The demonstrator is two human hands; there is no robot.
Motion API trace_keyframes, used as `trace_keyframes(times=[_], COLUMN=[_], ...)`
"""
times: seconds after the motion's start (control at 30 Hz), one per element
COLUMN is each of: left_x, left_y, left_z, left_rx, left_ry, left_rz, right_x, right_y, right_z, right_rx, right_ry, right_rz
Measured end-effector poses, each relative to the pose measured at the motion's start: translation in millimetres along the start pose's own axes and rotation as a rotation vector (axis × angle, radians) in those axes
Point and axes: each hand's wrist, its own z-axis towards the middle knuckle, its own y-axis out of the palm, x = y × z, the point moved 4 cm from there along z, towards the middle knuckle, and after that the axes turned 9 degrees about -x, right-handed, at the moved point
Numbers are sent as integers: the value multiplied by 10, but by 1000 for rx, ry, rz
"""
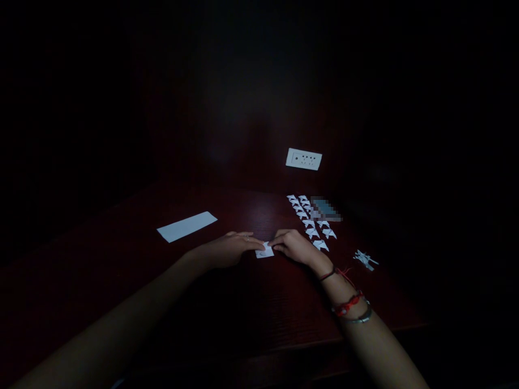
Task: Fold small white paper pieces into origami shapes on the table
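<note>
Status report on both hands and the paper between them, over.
Left hand and right hand both touching small white paper piece. Paper on dark red tabletop. Nothing seen blocking; folded white paper pieces beside right hand.

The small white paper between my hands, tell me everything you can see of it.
The small white paper lies on the dark red tabletop, between the two hands. It looks thin and matte, with straight near edges and a faint darker mark or shadow across it. Fingers of the left hand rest over its far left part; fingers of the right hand meet its far right corner. They cover some of its far edge, so its full outline and any folds there are unclear.
</note>
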Motion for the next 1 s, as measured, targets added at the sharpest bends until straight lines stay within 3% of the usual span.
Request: trace_keyframes(times=[0.23,0.5,1.0], left_x=[-25,113,116], left_y=[-54,-215,-174], left_z=[-42,-98,-113], left_rx=[15,147,86], left_ry=[58,93,54], left_rz=[-21,-5,17], right_x=[-149,-144,-242], right_y=[-6,6,-47], right_z=[-12,6,-2], right_rx=[-50,-82,-108], right_ry=[-87,-116,-62], right_rz=[-39,-36,-120])
